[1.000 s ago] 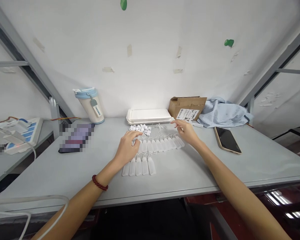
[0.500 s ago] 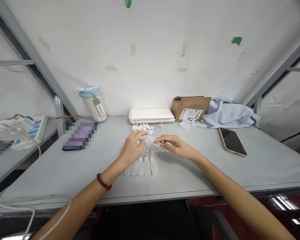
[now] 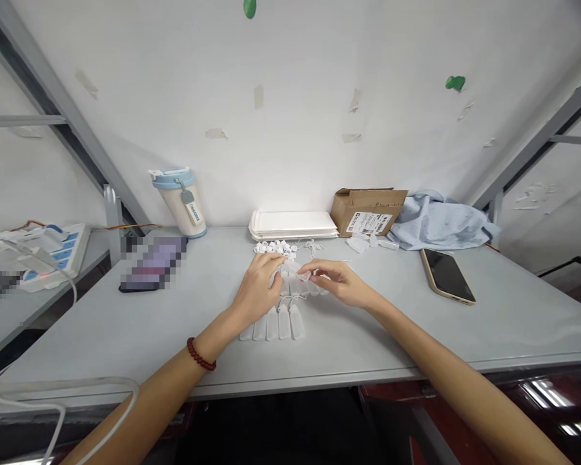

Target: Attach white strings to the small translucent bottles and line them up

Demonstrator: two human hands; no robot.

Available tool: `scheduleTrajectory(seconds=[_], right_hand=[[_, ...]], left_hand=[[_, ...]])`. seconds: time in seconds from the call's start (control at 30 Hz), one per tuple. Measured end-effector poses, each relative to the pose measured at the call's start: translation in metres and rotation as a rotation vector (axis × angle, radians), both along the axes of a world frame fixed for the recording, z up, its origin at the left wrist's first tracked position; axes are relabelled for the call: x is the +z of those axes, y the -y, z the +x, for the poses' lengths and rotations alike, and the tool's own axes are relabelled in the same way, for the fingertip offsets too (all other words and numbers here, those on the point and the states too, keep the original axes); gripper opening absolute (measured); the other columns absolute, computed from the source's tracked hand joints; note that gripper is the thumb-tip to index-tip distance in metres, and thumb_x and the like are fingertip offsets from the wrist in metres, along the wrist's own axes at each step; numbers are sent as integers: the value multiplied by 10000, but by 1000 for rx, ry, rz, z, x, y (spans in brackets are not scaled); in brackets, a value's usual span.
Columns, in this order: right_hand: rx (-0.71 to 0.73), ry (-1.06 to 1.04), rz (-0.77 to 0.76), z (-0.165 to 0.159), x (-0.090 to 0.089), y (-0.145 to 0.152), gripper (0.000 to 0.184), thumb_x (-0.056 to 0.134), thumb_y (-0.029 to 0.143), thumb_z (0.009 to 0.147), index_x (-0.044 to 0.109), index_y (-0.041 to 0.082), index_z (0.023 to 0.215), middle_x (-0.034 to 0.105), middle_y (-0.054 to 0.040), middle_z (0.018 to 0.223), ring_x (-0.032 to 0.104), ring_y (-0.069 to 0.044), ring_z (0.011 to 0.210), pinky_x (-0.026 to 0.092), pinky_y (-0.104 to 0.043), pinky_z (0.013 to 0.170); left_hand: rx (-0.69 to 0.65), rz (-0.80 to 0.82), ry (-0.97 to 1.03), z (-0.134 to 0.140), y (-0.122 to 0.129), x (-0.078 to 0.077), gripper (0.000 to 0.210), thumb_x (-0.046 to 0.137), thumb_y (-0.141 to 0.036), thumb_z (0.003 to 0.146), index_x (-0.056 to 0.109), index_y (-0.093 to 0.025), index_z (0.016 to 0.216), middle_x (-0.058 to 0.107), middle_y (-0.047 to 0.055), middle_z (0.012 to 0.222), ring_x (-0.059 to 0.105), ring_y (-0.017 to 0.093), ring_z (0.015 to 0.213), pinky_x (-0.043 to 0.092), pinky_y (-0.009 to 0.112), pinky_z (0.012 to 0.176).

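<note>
In the head view, my right hand (image 3: pixel 341 281) pinches a small translucent plastic sleeve (image 3: pixel 293 265) between thumb and fingertips. The sleeve lies slanted, its far end pointing toward my left hand (image 3: pixel 259 284). That hand is curved, thumb and fingers apart, with its fingertips close to the sleeve's far end; whether they touch it I cannot tell. Beneath both hands runs a row of similar translucent sleeves (image 3: pixel 314 287), partly covered. Closer to me lies a second row of sleeves (image 3: pixel 284 321) with white strings at their tops. Small white caps (image 3: pixel 274 247) are heaped just beyond my left fingers.
White trays (image 3: pixel 295 223) are stacked by the wall, beside a cardboard box (image 3: pixel 368 210) and a blue cloth (image 3: pixel 443 223). Loose clear pieces (image 3: pixel 361 243) and strings (image 3: pixel 314 247) lie nearby. A phone (image 3: pixel 448 276) is at right; a tumbler (image 3: pixel 181 203) and dark flat device (image 3: pixel 152 265) at left.
The sleeve in my right hand now extends visibly toward my left fingertips. My left hand has shifted very slightly, its thumb a little lower. The view has moved slightly.
</note>
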State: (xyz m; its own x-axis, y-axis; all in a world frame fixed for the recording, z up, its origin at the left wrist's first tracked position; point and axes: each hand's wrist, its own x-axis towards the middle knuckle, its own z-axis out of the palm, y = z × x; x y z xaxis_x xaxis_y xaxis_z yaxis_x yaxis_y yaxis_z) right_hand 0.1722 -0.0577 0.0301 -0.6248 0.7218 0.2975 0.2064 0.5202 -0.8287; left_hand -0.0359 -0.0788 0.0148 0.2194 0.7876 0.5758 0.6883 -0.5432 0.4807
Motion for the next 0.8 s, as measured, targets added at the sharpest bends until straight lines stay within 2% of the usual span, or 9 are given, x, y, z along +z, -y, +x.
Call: scheduleTrajectory(seconds=[0.23,0.6,0.7,0.8], right_hand=[[-56,14,66,-1,1,-1,252,472,259,887,651,218,1060,658,-58,998,562,-168,846,420,-296,704],[-93,11,107,-1,0,-2,260,482,226,874,650,224,1072,654,-53,959,557,-158,823,416,-266,637],[-100,15,108,-1,0,-2,263,488,228,866,652,231,1071,654,-53,958,566,-167,854,429,-279,671],[-107,29,73,-1,1,-1,268,504,231,852,647,229,1078,651,-53,983,570,-163,842,434,-265,636]], left_hand=[[13,-31,88,-1,2,5,298,447,-115,807,664,-191,997,669,59,1038,564,214,1038,505,381,865],[-28,-38,181,-1,4,4,259,466,-136,813,679,-181,954,696,57,1031,601,203,1010,515,395,877],[-36,-65,207,0,5,3,272,474,-140,801,679,-193,972,690,50,1067,617,206,1009,509,404,902],[-45,-130,294,0,6,4,279,493,-154,786,681,-183,991,689,55,1080,625,209,1028,509,383,916]])
